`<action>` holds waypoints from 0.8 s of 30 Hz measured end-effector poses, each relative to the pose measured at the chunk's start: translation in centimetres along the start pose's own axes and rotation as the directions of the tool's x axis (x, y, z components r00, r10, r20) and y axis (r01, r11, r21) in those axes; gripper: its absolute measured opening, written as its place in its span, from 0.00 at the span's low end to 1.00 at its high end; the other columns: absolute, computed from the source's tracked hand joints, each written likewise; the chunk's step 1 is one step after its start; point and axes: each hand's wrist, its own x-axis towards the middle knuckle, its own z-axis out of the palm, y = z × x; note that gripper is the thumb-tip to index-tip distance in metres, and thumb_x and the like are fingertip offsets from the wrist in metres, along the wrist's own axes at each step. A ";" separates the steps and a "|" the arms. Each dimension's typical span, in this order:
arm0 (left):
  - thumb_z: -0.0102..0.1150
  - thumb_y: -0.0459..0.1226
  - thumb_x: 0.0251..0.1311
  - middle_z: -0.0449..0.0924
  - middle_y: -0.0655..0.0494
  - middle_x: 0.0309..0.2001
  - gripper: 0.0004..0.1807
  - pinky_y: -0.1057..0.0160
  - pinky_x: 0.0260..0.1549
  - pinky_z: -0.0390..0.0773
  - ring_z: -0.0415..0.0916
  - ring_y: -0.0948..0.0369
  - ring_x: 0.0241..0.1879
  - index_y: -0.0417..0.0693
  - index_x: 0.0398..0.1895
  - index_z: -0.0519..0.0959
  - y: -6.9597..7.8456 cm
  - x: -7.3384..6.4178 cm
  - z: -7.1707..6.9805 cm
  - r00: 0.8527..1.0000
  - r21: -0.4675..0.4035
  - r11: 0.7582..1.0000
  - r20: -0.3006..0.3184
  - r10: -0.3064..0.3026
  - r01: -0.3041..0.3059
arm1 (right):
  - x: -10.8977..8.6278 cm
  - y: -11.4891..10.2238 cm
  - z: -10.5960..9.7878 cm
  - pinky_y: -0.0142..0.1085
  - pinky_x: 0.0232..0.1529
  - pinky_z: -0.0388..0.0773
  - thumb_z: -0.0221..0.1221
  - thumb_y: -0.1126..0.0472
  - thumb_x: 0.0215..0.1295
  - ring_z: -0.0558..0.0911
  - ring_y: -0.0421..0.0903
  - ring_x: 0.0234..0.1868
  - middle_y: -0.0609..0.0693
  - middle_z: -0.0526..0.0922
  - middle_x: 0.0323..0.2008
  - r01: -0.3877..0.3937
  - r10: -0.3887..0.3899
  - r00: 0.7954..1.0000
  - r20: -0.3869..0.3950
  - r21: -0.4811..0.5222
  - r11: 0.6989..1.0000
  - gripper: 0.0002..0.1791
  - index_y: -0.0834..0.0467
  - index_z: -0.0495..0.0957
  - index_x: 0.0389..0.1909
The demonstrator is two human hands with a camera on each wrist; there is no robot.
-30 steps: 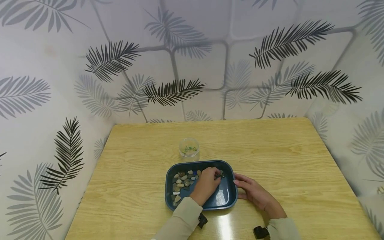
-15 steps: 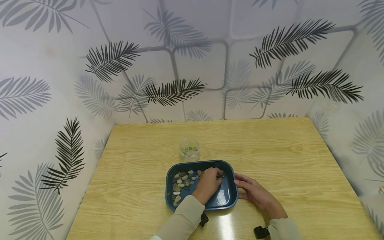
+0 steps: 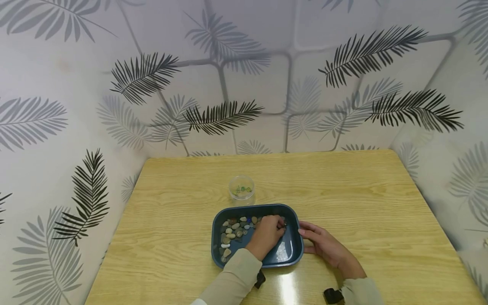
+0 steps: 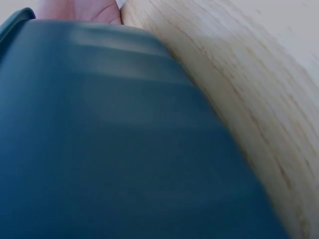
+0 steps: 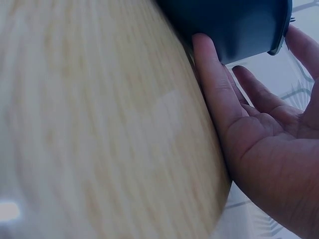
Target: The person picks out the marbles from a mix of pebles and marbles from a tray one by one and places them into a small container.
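Observation:
Inside a dark blue rectangular tray (image 3: 282,253), my left hand (image 3: 267,235) bends down toward the back right corner. Its fingers curl over small dark stones there; the fingertips are hidden, so whether they pinch one is unclear. Several beige, white and brown pebbles (image 3: 231,236) lie along the tray's left and back sides, with a blue piece (image 3: 249,220) among them. My right hand (image 3: 324,245) touches the tray's right end, fingers fairly straight against the outer wall and thumb at the rim. Mostly the tray's outer wall (image 4: 124,129) fills the left wrist view.
Behind the tray stands a small clear round container (image 3: 241,188) with several green pieces inside. Both stand on a light wooden table (image 3: 354,190). A wall with a leaf pattern (image 3: 251,76) rises beyond its back edge.
My left hand has shifted slightly to the right inside the tray, and fewer of the dark stones by its fingers show. My right hand stays at the tray's end.

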 end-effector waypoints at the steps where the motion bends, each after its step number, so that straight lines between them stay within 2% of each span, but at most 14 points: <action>1: 0.61 0.37 0.51 0.73 0.65 0.24 0.03 0.71 0.24 0.70 0.69 0.70 0.25 0.50 0.29 0.78 0.0 0.0 0.0 1.000 -0.003 1.000 0.004 0.000 0.001 | 0.0 0.0 0.0 0.49 0.47 0.70 0.48 0.55 0.65 0.71 0.53 0.53 0.59 0.57 0.63 -0.001 0.001 1.000 0.000 0.002 1.000 0.31 0.60 0.51 0.65; 8: 0.61 0.38 0.51 0.73 0.65 0.24 0.03 0.71 0.25 0.71 0.69 0.70 0.25 0.51 0.29 0.78 0.1 0.0 0.0 0.999 -0.004 1.000 0.036 -0.008 0.008 | 0.0 0.0 0.1 0.49 0.47 0.70 0.49 0.54 0.65 0.72 0.52 0.53 0.58 0.56 0.63 -0.004 0.004 1.000 -0.008 0.003 1.000 0.31 0.60 0.51 0.65; 16: 0.60 0.38 0.52 0.72 0.66 0.27 0.02 0.72 0.26 0.69 0.67 0.70 0.27 0.53 0.29 0.77 0.4 0.1 0.3 0.993 0.003 0.998 0.106 0.055 -0.056 | -0.1 0.0 0.1 0.48 0.46 0.71 0.49 0.54 0.64 0.72 0.50 0.52 0.58 0.58 0.62 -0.007 0.007 1.000 -0.022 -0.005 1.000 0.32 0.61 0.51 0.65; 24: 0.60 0.37 0.52 0.73 0.64 0.28 0.03 0.73 0.26 0.69 0.68 0.71 0.26 0.51 0.30 0.77 0.6 0.0 0.1 0.990 -0.009 0.997 0.115 0.081 -0.080 | 0.0 -0.1 0.1 0.48 0.46 0.71 0.49 0.54 0.64 0.72 0.50 0.52 0.58 0.58 0.62 -0.011 0.010 1.000 -0.019 -0.005 1.000 0.32 0.61 0.51 0.65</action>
